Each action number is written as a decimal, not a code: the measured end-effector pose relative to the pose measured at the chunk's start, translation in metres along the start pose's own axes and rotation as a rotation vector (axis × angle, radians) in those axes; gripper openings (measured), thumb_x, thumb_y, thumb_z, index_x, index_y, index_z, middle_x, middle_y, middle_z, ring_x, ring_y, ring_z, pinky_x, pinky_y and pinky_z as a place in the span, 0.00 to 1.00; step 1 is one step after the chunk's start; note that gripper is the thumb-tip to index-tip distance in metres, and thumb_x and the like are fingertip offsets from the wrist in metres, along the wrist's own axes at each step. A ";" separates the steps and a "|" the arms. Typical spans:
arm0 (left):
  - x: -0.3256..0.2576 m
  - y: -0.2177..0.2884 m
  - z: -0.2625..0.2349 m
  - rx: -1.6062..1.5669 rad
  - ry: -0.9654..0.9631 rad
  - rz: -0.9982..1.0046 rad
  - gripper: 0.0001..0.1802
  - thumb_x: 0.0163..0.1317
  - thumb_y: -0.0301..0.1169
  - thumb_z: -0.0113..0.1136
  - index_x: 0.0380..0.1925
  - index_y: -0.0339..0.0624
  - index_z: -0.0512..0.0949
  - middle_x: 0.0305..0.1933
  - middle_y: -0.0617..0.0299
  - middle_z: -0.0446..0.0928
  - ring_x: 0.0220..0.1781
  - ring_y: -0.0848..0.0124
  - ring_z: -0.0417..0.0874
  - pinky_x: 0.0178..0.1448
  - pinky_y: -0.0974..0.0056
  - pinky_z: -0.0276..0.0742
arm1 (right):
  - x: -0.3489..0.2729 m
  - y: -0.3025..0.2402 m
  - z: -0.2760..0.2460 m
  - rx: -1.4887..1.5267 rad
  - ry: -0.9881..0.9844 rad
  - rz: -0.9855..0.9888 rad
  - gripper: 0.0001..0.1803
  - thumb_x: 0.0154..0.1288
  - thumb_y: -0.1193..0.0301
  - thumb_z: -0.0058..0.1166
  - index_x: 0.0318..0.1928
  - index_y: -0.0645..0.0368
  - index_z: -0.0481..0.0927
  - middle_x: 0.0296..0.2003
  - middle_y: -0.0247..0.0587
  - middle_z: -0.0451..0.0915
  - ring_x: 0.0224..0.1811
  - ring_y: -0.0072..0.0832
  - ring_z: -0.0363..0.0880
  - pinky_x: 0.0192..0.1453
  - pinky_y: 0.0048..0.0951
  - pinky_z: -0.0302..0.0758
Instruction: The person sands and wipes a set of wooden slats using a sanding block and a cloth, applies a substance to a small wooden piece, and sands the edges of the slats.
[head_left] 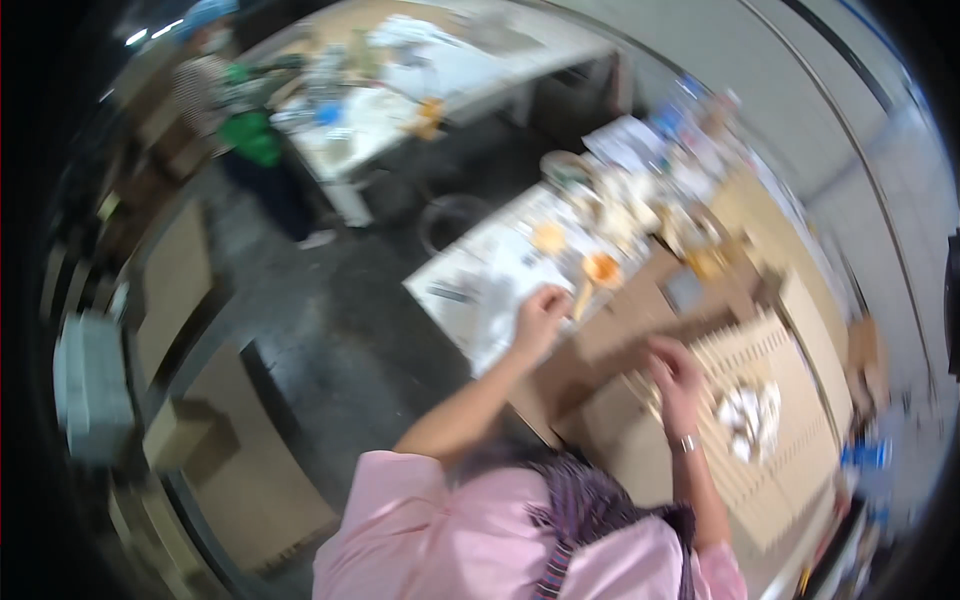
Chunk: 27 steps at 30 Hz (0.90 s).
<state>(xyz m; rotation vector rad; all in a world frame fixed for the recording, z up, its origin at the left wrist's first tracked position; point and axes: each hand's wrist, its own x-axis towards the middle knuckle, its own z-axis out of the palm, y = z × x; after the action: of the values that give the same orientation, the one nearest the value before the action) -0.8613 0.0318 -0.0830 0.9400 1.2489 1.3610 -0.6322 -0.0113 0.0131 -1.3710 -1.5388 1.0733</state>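
Observation:
My left hand [542,318] is raised over the near edge of a white-topped table [450,300], fingers curled together. Whatever it may hold is too blurred to make out. Just right of its fingertips lies a light wooden-looking stick [581,301], below a small round orange thing [602,268]. My right hand [678,375] hovers above a brown cardboard box [610,430], thumb and bent fingers apart, with nothing visible between them. Beside it stands a tan ridged cardboard rack [790,370], on which white crumpled pieces [750,420] rest.
Pale pieces [625,210], a yellow tape-like roll [715,258] and clear bottles [680,105] crowd the table's far side. Across the dark floor [330,300], a person [245,130] stands at another cluttered table [470,80]. Cardboard sheets [250,460] and a white container [90,385] lie at left.

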 end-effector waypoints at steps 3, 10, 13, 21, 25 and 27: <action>-0.013 0.031 0.027 -0.634 -0.261 -0.308 0.09 0.69 0.29 0.53 0.44 0.37 0.77 0.42 0.59 0.80 0.42 0.69 0.82 0.49 0.62 0.79 | 0.021 0.002 0.000 0.282 -0.099 0.208 0.19 0.66 0.74 0.53 0.57 0.66 0.75 0.52 0.44 0.80 0.53 0.29 0.78 0.57 0.30 0.74; -0.033 0.017 0.063 -0.910 -0.486 -0.553 0.09 0.73 0.29 0.47 0.47 0.40 0.75 0.45 0.58 0.81 0.43 0.67 0.84 0.47 0.56 0.84 | 0.024 0.012 -0.006 0.721 -0.302 0.365 0.19 0.66 0.75 0.54 0.56 0.67 0.77 0.46 0.37 0.82 0.45 0.22 0.80 0.52 0.25 0.76; -0.035 0.017 0.069 -0.738 -0.420 -0.596 0.09 0.70 0.31 0.52 0.44 0.38 0.76 0.39 0.59 0.81 0.40 0.68 0.84 0.44 0.63 0.82 | 0.028 0.014 -0.011 0.668 -0.236 0.368 0.18 0.66 0.72 0.56 0.55 0.65 0.78 0.44 0.38 0.83 0.42 0.22 0.81 0.47 0.24 0.77; 0.097 -0.032 -0.036 0.869 0.229 0.202 0.05 0.58 0.31 0.62 0.33 0.45 0.81 0.34 0.57 0.79 0.36 0.58 0.82 0.39 0.58 0.76 | 0.066 0.012 -0.043 0.695 -0.033 0.332 0.12 0.68 0.72 0.53 0.49 0.64 0.78 0.39 0.42 0.83 0.37 0.32 0.84 0.44 0.33 0.83; 0.118 -0.032 -0.027 1.148 0.171 0.188 0.08 0.57 0.33 0.65 0.35 0.45 0.81 0.41 0.56 0.77 0.44 0.53 0.80 0.44 0.51 0.75 | 0.071 0.031 -0.039 0.698 -0.013 0.414 0.10 0.68 0.74 0.52 0.47 0.65 0.78 0.38 0.42 0.83 0.36 0.31 0.83 0.43 0.33 0.83; 0.121 -0.034 -0.020 1.215 0.135 0.142 0.09 0.56 0.34 0.65 0.36 0.45 0.80 0.43 0.56 0.76 0.46 0.54 0.79 0.45 0.50 0.75 | 0.069 0.034 -0.032 0.709 -0.018 0.437 0.10 0.68 0.74 0.52 0.47 0.65 0.78 0.38 0.42 0.83 0.36 0.31 0.83 0.43 0.33 0.83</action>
<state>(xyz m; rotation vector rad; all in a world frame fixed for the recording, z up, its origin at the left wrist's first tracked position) -0.8961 0.1447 -0.1298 1.7732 2.1930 0.6549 -0.5979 0.0624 -0.0073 -1.1925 -0.7360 1.6929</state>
